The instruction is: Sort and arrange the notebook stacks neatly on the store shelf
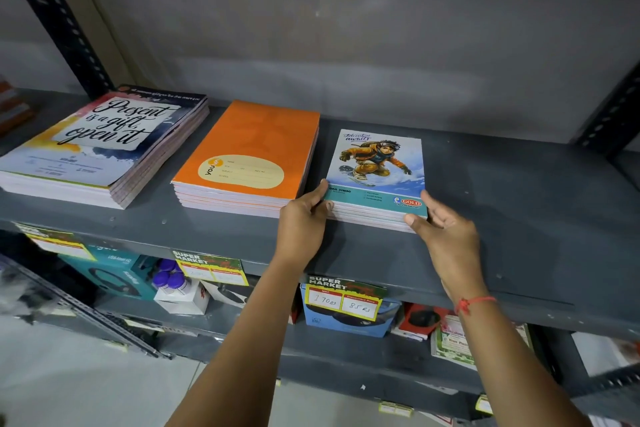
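Note:
Three notebook stacks lie in a row on the grey metal shelf (519,204). At the left is a stack with a "Present is a gift, open it" cover (100,142). An orange stack (252,156) sits in the middle. On the right is a smaller stack with a snowboarder cover (375,166). My left hand (303,224) grips that stack's front left corner, thumb on the cover. My right hand (445,234) clasps its front right corner. The small stack nearly touches the orange one.
The shelf's right half is bare grey metal. Black slotted uprights (52,14) stand at both ends. Yellow price tags (346,300) hang from the shelf's front lip. Boxed goods (114,277) fill the lower shelf.

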Demonstrator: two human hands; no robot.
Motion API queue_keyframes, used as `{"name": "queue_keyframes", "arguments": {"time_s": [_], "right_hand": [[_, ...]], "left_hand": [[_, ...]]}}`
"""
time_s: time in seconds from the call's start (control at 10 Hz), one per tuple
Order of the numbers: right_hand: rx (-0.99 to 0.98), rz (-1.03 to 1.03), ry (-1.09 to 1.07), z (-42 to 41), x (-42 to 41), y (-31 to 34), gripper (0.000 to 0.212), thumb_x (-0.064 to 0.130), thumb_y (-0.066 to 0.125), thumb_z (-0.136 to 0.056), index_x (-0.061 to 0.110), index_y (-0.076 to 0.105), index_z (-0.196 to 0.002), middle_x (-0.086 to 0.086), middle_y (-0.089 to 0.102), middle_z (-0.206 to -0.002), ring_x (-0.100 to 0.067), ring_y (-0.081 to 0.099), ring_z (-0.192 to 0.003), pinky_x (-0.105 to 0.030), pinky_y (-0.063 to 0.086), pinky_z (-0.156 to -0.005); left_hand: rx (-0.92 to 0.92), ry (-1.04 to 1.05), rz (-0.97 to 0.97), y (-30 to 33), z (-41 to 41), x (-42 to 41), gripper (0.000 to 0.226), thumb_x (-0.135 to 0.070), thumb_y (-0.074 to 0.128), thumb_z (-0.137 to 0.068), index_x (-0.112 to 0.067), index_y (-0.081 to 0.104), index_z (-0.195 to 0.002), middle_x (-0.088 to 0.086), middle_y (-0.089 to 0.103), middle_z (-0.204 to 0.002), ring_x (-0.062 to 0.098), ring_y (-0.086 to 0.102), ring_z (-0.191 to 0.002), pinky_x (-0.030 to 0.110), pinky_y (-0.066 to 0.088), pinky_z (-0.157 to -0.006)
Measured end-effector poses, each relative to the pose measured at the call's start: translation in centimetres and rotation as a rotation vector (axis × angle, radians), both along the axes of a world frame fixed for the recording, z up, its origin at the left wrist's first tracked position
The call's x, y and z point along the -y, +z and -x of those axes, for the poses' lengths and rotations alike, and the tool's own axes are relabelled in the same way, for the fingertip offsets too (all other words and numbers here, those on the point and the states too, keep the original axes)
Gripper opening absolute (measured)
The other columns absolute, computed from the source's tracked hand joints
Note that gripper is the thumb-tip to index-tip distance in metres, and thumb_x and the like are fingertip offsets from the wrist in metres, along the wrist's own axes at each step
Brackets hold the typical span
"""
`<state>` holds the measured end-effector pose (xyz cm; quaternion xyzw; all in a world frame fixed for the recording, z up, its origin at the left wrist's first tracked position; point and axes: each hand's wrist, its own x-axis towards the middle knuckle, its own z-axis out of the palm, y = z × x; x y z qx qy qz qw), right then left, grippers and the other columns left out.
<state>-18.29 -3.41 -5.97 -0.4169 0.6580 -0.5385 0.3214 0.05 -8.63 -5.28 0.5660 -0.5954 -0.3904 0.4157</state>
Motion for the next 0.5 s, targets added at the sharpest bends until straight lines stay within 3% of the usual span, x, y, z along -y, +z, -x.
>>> {"name": "queue_keyframes", "arguments": {"time_s": [0.3,0.4,0.5], "right_hand": [[-0.138,-0.012,-0.013,-0.5,-0.6,0.5,0.052,0.013,0.064,-0.085,0.015,0.049,-0.135,0.002,0.066,-0.116,-0.009,0.061,-0.099,-0.021,0.046,-0.091],[-0.232,-0.067,-0.044,-0.9,-1.0,1.2,0.056,0.015,0.063,-0.085,0.018,0.046,-0.138,-0.004,0.060,-0.132,-0.014,0.060,-0.109,-0.027,0.045,-0.100],[-0.326,-0.137,-0.069,-2.3,-3.2,1.9,0.066,0.024,0.059,-0.088,0.020,0.029,-0.147,0.003,0.020,-0.158,-0.020,0.039,-0.138,-0.036,0.032,-0.114]], "left_hand": [[0.068,-0.021,0.052,-0.2,0.0,-0.2,0.041,-0.010,0.043,-0.096,-0.016,0.044,-0.136,0.011,0.062,-0.126,0.012,0.052,-0.086,-0.005,0.040,-0.052],[0.104,-0.048,0.047,0.6,-0.1,-0.5,0.044,-0.009,0.037,-0.098,-0.019,0.038,-0.141,0.010,0.063,-0.118,0.013,0.052,-0.078,0.006,0.042,-0.053],[0.197,-0.128,0.067,0.9,-1.0,-2.3,0.049,-0.012,0.033,-0.098,-0.018,0.023,-0.146,0.006,0.054,-0.117,0.023,0.054,-0.097,0.027,0.045,-0.083]]}}
